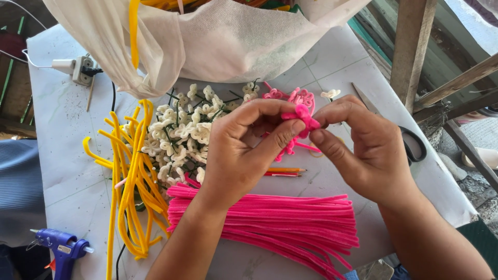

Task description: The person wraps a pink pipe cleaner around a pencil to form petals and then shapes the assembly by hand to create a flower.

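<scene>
Both hands meet over the middle of the table, pinching one curled pink pipe-cleaner piece (305,116). My left hand (248,148) grips it with thumb and forefinger from the left. My right hand (360,148) holds its other side with the fingertips. Its loose pink tail hangs down between my hands. Below my wrists lies a thick bundle of straight pink pipe cleaners (290,220). Finished pink curled shapes (295,96) rest just beyond my fingers.
A heap of small white pipe-cleaner flowers on green stems (179,137) lies left of my hands, beside bent yellow pipe cleaners (132,179). A white cloth bag (218,39) sits at the back, scissors (412,142) at the right, a blue glue gun (62,249) bottom left, a pencil (285,170) between my hands.
</scene>
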